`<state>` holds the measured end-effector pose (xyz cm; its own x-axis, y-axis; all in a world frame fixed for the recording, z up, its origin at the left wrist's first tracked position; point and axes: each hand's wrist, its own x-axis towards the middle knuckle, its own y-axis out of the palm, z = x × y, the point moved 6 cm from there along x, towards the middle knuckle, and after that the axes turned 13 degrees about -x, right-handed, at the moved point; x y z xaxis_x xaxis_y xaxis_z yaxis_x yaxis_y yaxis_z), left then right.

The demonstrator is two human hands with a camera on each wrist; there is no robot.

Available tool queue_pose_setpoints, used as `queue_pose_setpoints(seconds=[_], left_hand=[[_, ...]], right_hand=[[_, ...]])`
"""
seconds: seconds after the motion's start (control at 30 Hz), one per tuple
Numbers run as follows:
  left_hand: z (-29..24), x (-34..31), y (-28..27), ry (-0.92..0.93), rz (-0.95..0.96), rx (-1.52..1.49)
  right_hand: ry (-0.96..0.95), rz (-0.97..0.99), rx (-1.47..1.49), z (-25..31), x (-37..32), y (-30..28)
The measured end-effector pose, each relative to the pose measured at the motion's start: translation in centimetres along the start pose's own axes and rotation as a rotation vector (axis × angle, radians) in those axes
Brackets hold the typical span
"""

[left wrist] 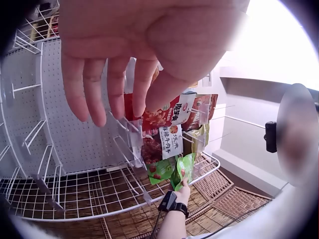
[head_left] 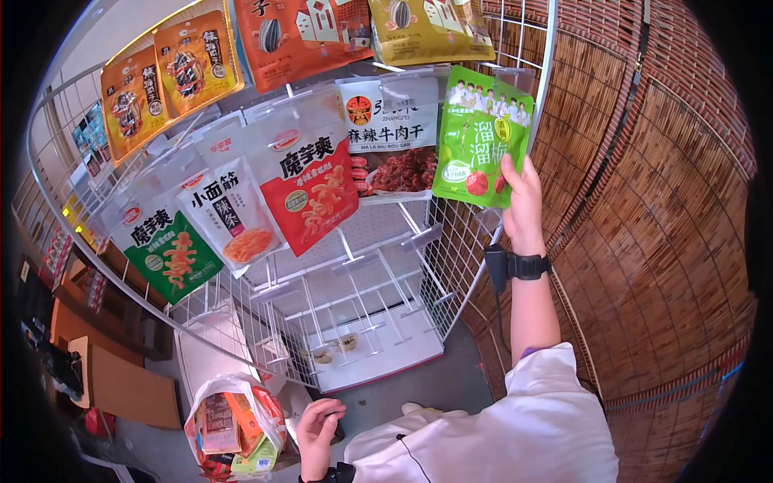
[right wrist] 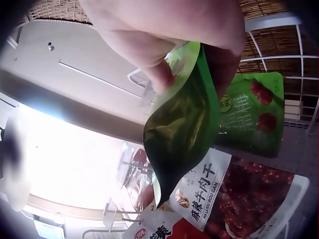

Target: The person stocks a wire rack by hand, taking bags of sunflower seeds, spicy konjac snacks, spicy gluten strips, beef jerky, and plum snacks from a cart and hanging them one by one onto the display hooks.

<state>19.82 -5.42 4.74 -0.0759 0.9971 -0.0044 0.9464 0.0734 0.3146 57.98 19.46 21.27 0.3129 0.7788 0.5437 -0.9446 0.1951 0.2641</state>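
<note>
A green snack bag (head_left: 475, 137) is at the right end of the hanging row; my right hand (head_left: 523, 201) pinches its lower right edge, thumb in front. The right wrist view shows this bag (right wrist: 184, 119) edge-on under the hand (right wrist: 174, 30), with a second green bag (right wrist: 254, 109) behind it. Both also appear in the left wrist view, the held one (left wrist: 183, 169) beside the other (left wrist: 160, 170). Low at the front, my left hand (head_left: 316, 435) holds nothing, its fingers loosely bent. A white beef-jerky bag (head_left: 392, 141) hangs left of the green one.
Other bags hang further left: red-and-white (head_left: 314, 185), white (head_left: 233, 213) and green-and-white (head_left: 173, 253). Orange bags (head_left: 302, 40) are above. Bare hooks (head_left: 350, 262) stick out lower in the wire rack. A plastic carrier bag with packets (head_left: 266, 394) stands by my left hand. Woven panels (head_left: 644, 241) line the right.
</note>
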Motion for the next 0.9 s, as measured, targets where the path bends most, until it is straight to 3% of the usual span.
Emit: queue_pose_setpoints(seconds=[0.5, 0.6, 0.67, 0.9], left_hand=[[0.1, -0.1, 0.4, -0.028, -0.068, -0.057], [0.4, -0.1, 0.4, -0.039, -0.071, -0.058], [0.4, -0.1, 0.5, -0.048, -0.076, -0.057], [0.9, -0.1, 0.5, -0.073, -0.079, -0.072]], right_hand=[[0.030, -0.065, 0.075, -1.5, 1.5, 0.2], [-0.014, -0.115, -0.025, -1.8, 2.1, -0.5], [-0.125, -0.209, -0.259, -1.3, 2.6, -1.3], [-0.103, -0.228, -0.269, -0.9, 2.3, -0.7]])
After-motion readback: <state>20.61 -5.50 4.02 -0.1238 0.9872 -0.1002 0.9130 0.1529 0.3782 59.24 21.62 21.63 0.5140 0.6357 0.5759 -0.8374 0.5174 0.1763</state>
